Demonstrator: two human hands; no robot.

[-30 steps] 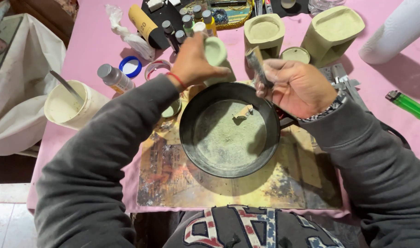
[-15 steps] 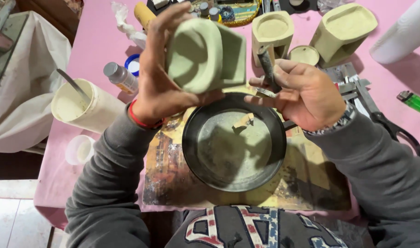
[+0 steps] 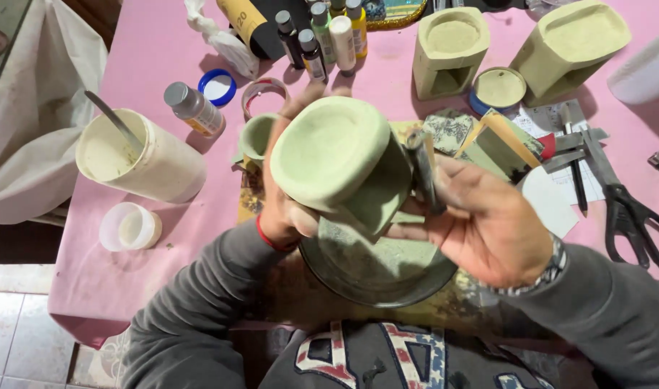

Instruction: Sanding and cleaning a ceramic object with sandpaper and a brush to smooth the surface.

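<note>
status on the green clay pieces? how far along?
Done, by the look: two pale green burners stand at the back of the pink table. In hand: left hand holds a third green piece over the dark pan; right hand grips a dark tool against it. Left: paint bottles stand capped; whether any have been used cannot be told.

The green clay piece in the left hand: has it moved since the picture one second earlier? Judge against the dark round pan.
Yes. The green clay piece was beyond the dark round pan, down near the table; now it is raised over the pan, toward the camera.
</note>
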